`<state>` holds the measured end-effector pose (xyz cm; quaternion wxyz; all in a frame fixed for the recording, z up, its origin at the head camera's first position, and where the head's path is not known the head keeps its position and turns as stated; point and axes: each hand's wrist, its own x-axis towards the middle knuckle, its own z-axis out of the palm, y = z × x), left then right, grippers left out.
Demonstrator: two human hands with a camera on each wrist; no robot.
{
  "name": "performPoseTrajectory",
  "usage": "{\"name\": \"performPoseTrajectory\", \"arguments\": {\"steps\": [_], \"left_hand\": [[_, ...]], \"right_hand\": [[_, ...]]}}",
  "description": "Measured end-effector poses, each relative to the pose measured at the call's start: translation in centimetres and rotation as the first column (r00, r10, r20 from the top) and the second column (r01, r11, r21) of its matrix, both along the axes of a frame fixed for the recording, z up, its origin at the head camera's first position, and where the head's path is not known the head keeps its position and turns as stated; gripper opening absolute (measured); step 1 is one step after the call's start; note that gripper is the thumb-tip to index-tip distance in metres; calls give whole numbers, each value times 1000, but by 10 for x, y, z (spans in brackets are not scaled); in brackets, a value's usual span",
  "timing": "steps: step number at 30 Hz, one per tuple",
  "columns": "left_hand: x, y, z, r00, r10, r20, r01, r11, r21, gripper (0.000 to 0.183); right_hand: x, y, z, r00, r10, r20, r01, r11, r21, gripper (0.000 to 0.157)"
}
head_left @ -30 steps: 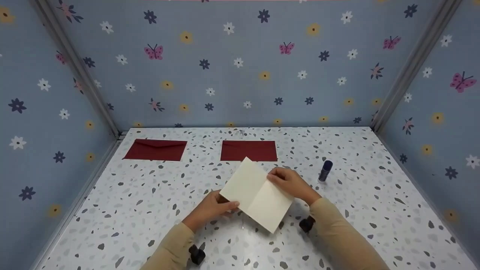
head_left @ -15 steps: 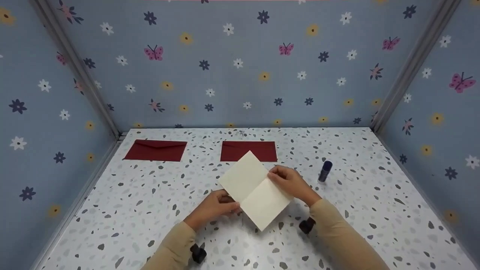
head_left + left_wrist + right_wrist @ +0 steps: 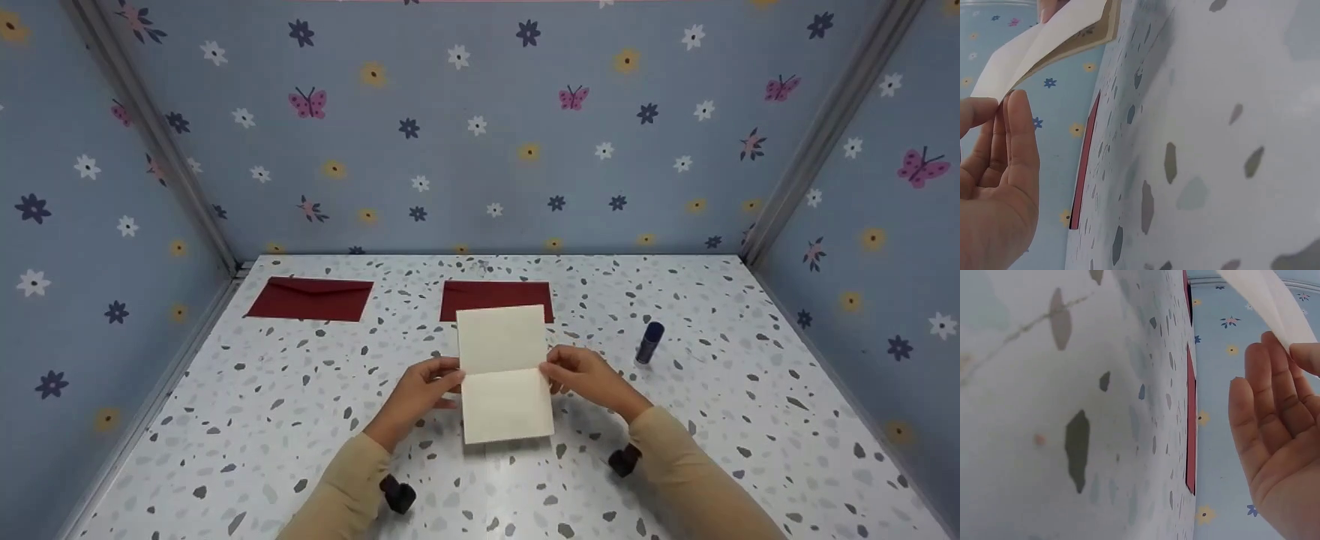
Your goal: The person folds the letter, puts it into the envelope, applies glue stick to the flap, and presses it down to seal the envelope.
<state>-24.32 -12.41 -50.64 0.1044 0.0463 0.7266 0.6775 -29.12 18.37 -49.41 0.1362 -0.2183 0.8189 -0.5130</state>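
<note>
A cream folded card (image 3: 502, 375) is spread open with its crease running across, held up over the table. My left hand (image 3: 421, 390) pinches its left edge at the crease, thumb on the front. At the opposite end of the crease, my right hand (image 3: 589, 377) pinches the right edge. In the left wrist view, a tan patterned outer side (image 3: 1086, 39) shows beneath the card's pale inside. The right wrist view shows thumb and fingertips of the right hand (image 3: 1283, 405) meeting at the paper's edge, the other fingers loosely extended.
One red envelope (image 3: 311, 300) lies at the back left of the speckled table (image 3: 300, 420). Another red envelope (image 3: 495, 292) lies behind the card, partly hidden by it. A dark blue capped glue stick (image 3: 650, 343) stands to the right. Flowered blue walls (image 3: 480, 150) enclose the table.
The card has turned from a diagonal slant to nearly upright with its crease level. My left hand has shifted up along its edge to the crease; the right hand moved slightly down.
</note>
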Motion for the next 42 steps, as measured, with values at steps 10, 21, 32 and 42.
{"name": "performPoseTrajectory", "arguments": {"steps": [10,21,32,42], "left_hand": [[0,4,2,1000,-22,17,22,1000,2,46],[-1,4,6,999,-35,-3,36,998,61,29],[1,5,6,999,-51,-9,51,997,65,36],[2,8,4,999,-54,-1,54,997,63,49]], "right_hand": [[5,2,-5,999,-2,41,6,995,-97,28],[6,6,-8,992,91,83,-68,965,-253,29],[8,6,-8,992,59,110,-40,985,-167,41],[9,5,-6,990,36,135,-17,991,-134,51]]}}
